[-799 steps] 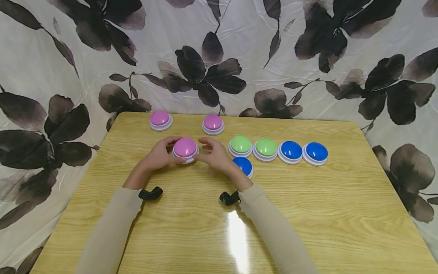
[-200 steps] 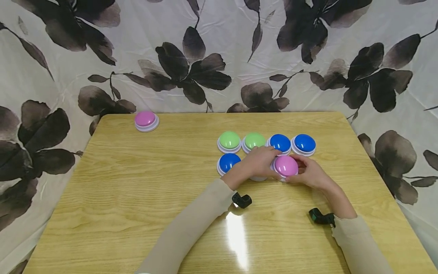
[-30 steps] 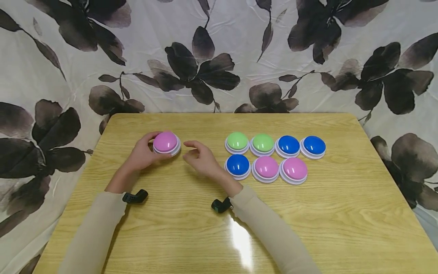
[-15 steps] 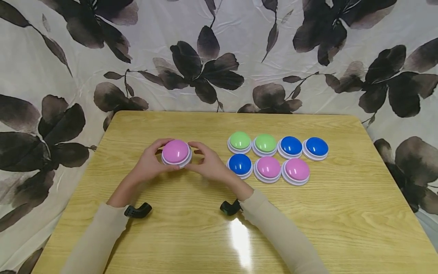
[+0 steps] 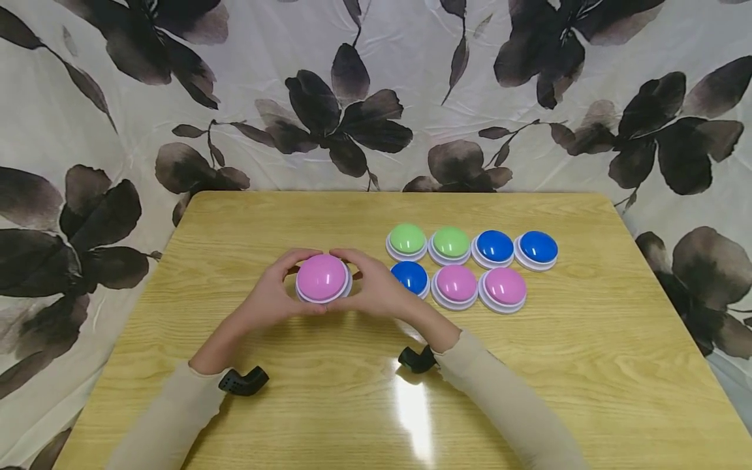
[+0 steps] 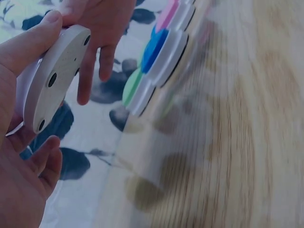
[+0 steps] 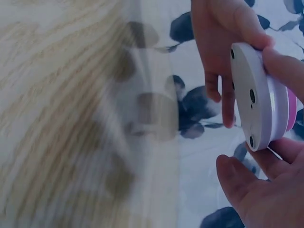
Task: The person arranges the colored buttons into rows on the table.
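A pink dome push button (image 5: 321,279) with a white round base is held up off the table between both hands. My left hand (image 5: 273,290) grips its left side, thumb near the front and index finger at the back. On the opposite side my right hand (image 5: 376,287) pinches it in the same way. Both wrist views show the flat underside of the button's base (image 6: 59,78) with small dark feet, lifted above the wood. The pink dome is mostly hidden in the right wrist view, where only an edge of the button (image 7: 291,109) shows.
Right of my hands stand two rows of buttons. The back row has a green button (image 5: 408,239), another green button (image 5: 451,243), and two blue ones (image 5: 495,247). In front are a blue button (image 5: 409,278), partly behind my right hand, and two pink ones (image 5: 456,284). Floral cloth (image 5: 235,85) hangs behind the table (image 5: 329,391).
Over the last second the pink button has moved right and toward me, and my right hand has come to hold it too. Earlier, two other pink buttons joined the front row.
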